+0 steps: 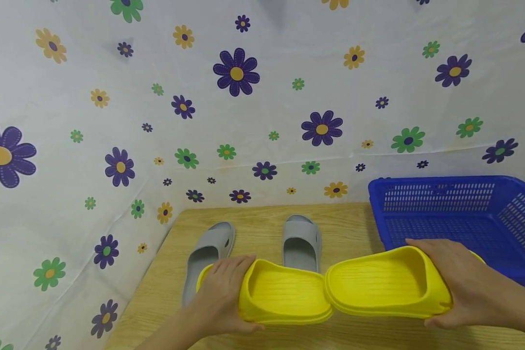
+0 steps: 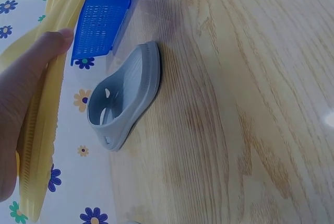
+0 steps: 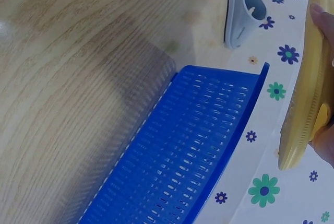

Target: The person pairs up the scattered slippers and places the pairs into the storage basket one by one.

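My left hand [image 1: 225, 291] grips one yellow slipper [image 1: 288, 294] across its strap, thumb on the near side. In my right hand [image 1: 457, 279] is the other yellow slipper [image 1: 376, 282], held the same way. Their heel ends meet in the middle of the head view, toes pointing outward, both raised above the wooden table. Behind them on the table lie two grey slippers: the left one [image 1: 212, 238] is partly covered by my left hand, and the right one [image 1: 300, 227] has its heel hidden by the yellow pair.
A blue plastic basket [image 1: 378, 199] with slotted walls stands at the right, just beyond my right hand. The wood-grain table [image 1: 253, 218] ends at a white flower-print sheet [image 1: 280, 48] at the back and left.
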Action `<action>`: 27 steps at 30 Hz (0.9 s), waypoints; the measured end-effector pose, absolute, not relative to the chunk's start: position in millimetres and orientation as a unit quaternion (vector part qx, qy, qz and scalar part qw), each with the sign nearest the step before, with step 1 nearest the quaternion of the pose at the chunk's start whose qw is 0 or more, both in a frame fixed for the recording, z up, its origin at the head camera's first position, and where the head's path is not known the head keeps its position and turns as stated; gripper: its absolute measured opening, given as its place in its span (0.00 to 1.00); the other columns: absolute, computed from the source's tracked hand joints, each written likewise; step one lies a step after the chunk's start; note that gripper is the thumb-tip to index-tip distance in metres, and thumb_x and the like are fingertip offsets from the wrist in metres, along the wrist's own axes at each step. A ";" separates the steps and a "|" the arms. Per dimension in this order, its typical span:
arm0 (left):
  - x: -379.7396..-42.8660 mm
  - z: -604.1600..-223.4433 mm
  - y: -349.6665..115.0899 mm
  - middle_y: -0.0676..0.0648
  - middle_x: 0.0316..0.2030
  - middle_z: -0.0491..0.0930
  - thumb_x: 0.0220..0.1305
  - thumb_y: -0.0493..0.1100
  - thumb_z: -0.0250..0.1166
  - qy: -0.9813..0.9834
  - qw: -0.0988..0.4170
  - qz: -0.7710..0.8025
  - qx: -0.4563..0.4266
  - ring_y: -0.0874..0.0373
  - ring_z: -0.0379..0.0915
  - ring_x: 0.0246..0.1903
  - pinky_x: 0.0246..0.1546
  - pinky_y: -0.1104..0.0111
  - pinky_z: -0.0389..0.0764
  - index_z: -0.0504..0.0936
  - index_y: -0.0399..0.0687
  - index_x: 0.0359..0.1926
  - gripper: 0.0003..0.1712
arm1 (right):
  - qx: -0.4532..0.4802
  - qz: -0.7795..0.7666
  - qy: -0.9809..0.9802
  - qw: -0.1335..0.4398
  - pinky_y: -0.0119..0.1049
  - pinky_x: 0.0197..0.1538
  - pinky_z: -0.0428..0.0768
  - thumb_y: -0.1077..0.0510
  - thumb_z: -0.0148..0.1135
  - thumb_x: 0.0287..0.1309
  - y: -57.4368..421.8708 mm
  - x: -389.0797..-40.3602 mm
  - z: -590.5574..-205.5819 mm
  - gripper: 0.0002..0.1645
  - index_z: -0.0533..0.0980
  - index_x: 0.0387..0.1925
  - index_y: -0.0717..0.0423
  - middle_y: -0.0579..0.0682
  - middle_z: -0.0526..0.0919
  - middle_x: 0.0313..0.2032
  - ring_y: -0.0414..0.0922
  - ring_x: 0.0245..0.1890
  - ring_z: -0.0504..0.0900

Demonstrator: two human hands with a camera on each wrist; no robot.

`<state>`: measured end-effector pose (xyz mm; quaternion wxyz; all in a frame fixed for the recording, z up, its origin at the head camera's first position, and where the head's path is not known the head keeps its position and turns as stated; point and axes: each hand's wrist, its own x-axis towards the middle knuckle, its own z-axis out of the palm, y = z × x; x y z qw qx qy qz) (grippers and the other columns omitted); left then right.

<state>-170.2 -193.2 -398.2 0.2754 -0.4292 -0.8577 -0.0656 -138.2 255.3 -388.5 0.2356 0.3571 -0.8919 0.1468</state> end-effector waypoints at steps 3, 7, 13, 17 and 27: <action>-170.5 -397.6 -191.7 0.43 0.51 0.74 0.24 0.77 0.70 -0.859 0.275 -0.066 -0.428 0.51 0.73 0.46 0.46 0.55 0.76 0.65 0.35 0.62 0.68 | 0.352 0.138 -0.894 0.241 0.54 0.39 0.73 0.23 0.74 0.14 253.7 -138.6 -387.8 0.74 0.63 0.63 0.62 0.49 0.75 0.48 0.46 0.44 0.71; -170.5 -396.8 -189.3 0.44 0.51 0.74 0.29 0.79 0.66 -0.858 0.274 -0.067 -0.429 0.51 0.73 0.46 0.47 0.57 0.76 0.65 0.36 0.61 0.66 | 0.345 0.126 -0.897 0.246 0.52 0.40 0.73 0.22 0.74 0.12 252.4 -138.7 -386.9 0.74 0.64 0.62 0.62 0.48 0.75 0.47 0.45 0.43 0.72; -170.6 -395.5 -186.3 0.44 0.51 0.74 0.29 0.79 0.65 -0.857 0.273 -0.068 -0.431 0.51 0.72 0.47 0.48 0.57 0.75 0.66 0.36 0.60 0.65 | 0.342 0.113 -0.896 0.260 0.45 0.44 0.68 0.21 0.72 0.13 250.3 -139.2 -385.4 0.73 0.66 0.60 0.62 0.49 0.75 0.47 0.47 0.44 0.71; -170.8 -395.3 -186.0 0.44 0.51 0.74 0.29 0.80 0.65 -0.856 0.274 -0.064 -0.433 0.51 0.72 0.47 0.48 0.57 0.75 0.66 0.36 0.61 0.65 | 0.347 0.111 -0.890 0.273 0.44 0.45 0.66 0.19 0.70 0.15 247.5 -140.9 -384.2 0.72 0.66 0.60 0.62 0.50 0.76 0.47 0.48 0.45 0.71; -173.7 -392.0 -179.9 0.44 0.50 0.74 0.26 0.79 0.66 -0.857 0.276 -0.043 -0.434 0.50 0.73 0.46 0.48 0.57 0.75 0.66 0.37 0.60 0.66 | 0.354 0.100 -0.883 0.291 0.44 0.45 0.67 0.18 0.69 0.14 244.0 -144.4 -381.1 0.72 0.67 0.58 0.63 0.52 0.76 0.46 0.49 0.45 0.72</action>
